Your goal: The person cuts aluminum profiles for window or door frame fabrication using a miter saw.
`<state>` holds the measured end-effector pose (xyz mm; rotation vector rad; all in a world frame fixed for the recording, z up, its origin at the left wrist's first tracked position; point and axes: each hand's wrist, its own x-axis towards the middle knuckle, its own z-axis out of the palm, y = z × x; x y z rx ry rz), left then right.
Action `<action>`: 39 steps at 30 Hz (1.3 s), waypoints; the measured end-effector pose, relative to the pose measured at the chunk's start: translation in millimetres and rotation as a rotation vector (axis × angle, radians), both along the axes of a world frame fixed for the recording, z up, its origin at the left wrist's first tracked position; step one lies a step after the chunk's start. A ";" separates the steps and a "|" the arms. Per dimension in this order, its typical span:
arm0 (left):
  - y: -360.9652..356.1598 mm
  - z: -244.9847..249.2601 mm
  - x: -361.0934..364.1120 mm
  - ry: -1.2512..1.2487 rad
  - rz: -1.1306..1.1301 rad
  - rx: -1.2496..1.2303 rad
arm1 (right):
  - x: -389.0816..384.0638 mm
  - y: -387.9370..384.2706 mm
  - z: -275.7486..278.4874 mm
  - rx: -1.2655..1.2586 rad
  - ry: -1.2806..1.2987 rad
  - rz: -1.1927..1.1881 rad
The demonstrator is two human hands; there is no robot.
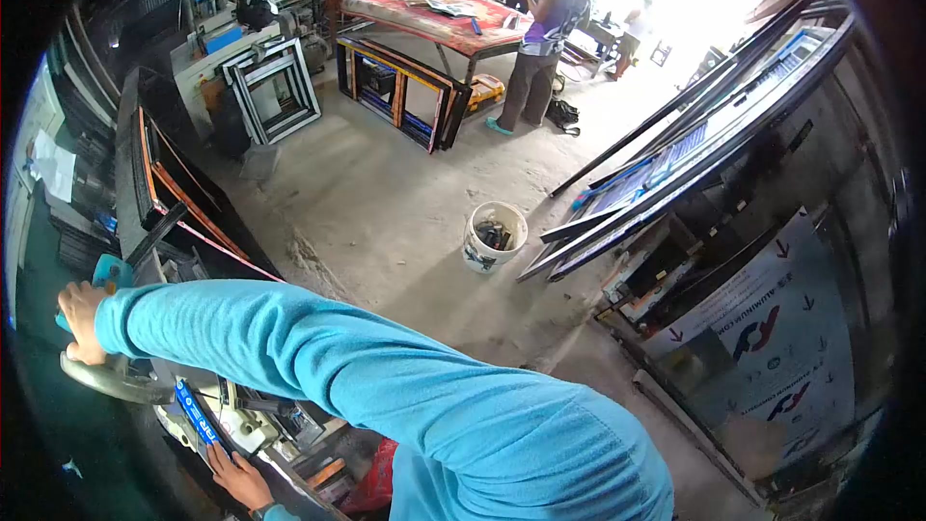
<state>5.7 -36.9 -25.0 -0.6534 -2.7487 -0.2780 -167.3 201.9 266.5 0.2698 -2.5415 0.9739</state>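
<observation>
My right hand (85, 320) is at the far left, closed around the teal handle of a chop saw (114, 272), with that arm stretched across the view. Below the hand curves the saw's blade guard (116, 381). A strip-like profile with blue lettered film (196, 412) lies on the saw's base beside the guard. My left hand (239, 479), low in the view, has its fingers pressed on the near end of this profile. Its thumb is partly hidden, and the blade cannot be seen.
A white bucket of offcuts (496, 236) stands on the floor. Dark frames (395, 96) lean against a red-topped table (424, 14), where a person (555, 29) stands. Long profiles (694, 145) lie on the right rack. Orange-edged frames (183, 183) lean beyond the saw.
</observation>
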 end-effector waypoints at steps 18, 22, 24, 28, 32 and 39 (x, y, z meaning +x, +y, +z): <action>10.0 7.6 -4.3 -0.011 0.070 -0.013 | -51.5 -27.4 36.3 0.220 -0.282 -0.076; 7.1 4.5 -7.5 -0.103 0.112 -0.008 | -64.3 -20.3 51.1 0.238 -0.359 0.032; -0.1 -5.1 -13.3 -0.067 0.081 -0.015 | -68.5 -31.5 49.8 0.130 -0.350 -0.025; 6.0 7.2 -11.1 -0.078 0.067 -0.010 | -54.8 -33.8 48.0 -0.022 -0.381 -0.041; 3.2 0.0 -16.3 -0.030 0.028 0.032 | -51.7 -30.0 47.4 -0.090 -0.365 -0.071; 4.5 3.2 -7.4 -0.022 0.057 0.066 | -13.8 -13.5 49.8 -0.186 -0.396 -0.038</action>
